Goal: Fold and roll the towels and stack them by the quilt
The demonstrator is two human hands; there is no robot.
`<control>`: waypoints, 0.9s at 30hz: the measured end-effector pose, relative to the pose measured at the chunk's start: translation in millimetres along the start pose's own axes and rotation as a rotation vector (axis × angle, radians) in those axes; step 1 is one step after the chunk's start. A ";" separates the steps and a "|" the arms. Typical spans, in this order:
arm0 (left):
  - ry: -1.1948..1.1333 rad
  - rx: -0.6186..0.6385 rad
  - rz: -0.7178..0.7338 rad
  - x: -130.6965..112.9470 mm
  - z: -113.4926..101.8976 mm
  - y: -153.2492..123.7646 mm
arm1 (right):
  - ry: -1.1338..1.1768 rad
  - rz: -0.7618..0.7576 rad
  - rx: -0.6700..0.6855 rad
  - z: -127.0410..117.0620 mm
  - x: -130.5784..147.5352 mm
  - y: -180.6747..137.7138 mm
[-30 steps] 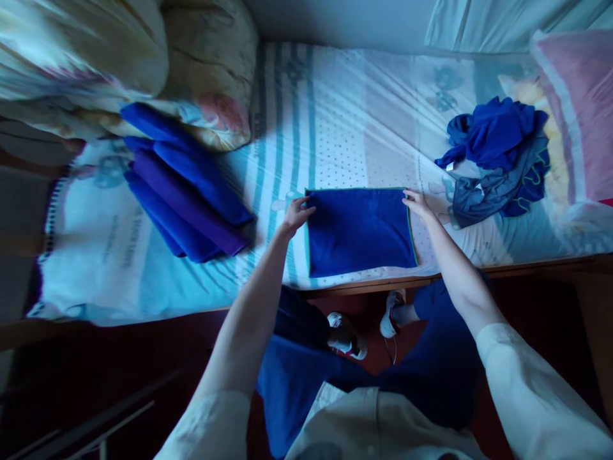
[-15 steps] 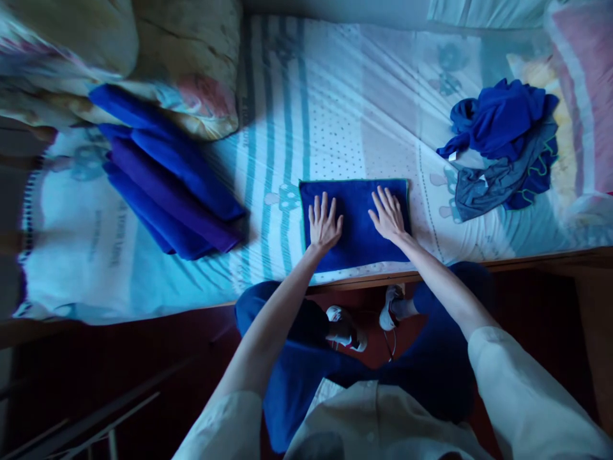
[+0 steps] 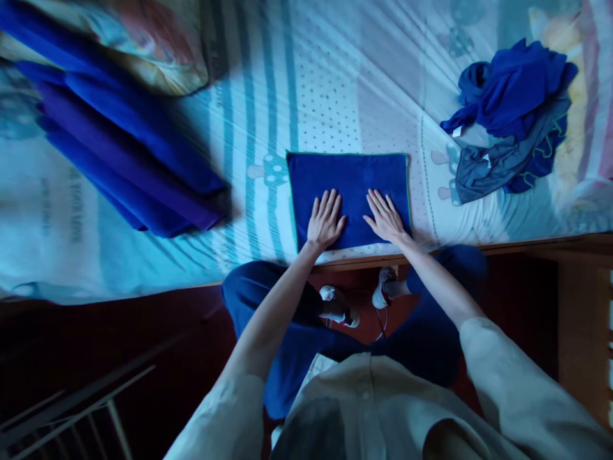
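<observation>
A dark blue cloth [image 3: 347, 176] with green-stitched edges lies flat at the front edge of the bed. My left hand [image 3: 326, 220] rests palm down on its left part, fingers stretched out. On the right part my right hand [image 3: 384, 216] also lies flat, fingers slightly spread. Neither hand grips anything. To the left, long folded blue cloths [image 3: 143, 147] lie side by side with a purple folded cloth [image 3: 124, 153] among them. A crumpled heap of blue cloths [image 3: 522, 89], with a greyish-blue cloth [image 3: 483, 172] at its front, sits to the right.
The patterned bed sheet [image 3: 325, 115] spreads under everything, with a wooden bed edge [image 3: 517, 246] at the front. A bundled quilt [image 3: 167, 48] is at the far left, a pink striped pillow [image 3: 598, 96] at the right. A metal rack [image 3: 110, 409] stands lower left.
Both hands have slid toward me over the blue cloth, baring more of its far half. The view has shifted, so the bed appears higher and nearer. The cloth piles look undisturbed.
</observation>
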State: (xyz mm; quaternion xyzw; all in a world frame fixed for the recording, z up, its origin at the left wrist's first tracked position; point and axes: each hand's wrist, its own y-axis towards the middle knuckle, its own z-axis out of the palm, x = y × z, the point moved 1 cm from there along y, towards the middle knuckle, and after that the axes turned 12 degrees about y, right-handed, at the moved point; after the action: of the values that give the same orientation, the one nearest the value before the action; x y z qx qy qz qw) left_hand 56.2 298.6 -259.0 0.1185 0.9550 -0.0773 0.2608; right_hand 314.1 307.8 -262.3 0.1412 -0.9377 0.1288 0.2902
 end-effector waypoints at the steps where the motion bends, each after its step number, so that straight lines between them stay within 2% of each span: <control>1: 0.011 0.000 -0.011 1.9 -2.0 -14.5 | 0.007 0.019 -0.007 -0.3 0.6 -14.7; 4: 0.043 -0.028 -0.090 19.8 -14.7 -46.9 | 0.016 0.111 -0.087 -15.9 -13.0 -44.4; 7: 0.056 -0.040 -0.151 31.5 -25.6 -67.7 | 0.028 0.156 -0.137 -30.7 -23.8 -54.8; 10: 0.068 -0.079 -0.254 27.3 -27.0 -92.3 | 0.079 0.236 -0.212 -30.2 -20.7 -68.4; 15: 0.033 -0.135 -0.484 19.5 -25.2 -134.2 | 0.212 0.418 -0.401 -21.6 -20.4 -118.2; 19: -0.030 -0.064 -0.609 19.4 -31.0 -139.8 | 0.333 0.553 -0.389 -26.7 -29.1 -139.0; 22: -0.024 -0.032 -0.691 18.0 -34.5 -133.4 | 0.419 0.640 -0.348 -29.6 -30.4 -137.9; 27: -0.142 -0.041 -0.798 17.7 -34.6 -130.3 | 0.587 0.693 -0.377 -26.5 -26.6 -136.4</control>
State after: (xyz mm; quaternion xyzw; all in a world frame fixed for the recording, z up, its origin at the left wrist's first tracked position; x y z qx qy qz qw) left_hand -10.0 184.1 -227.4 -0.2723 0.9069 -0.1612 0.2781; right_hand 395.0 195.0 -234.8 -0.2761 -0.8152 0.0802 0.5028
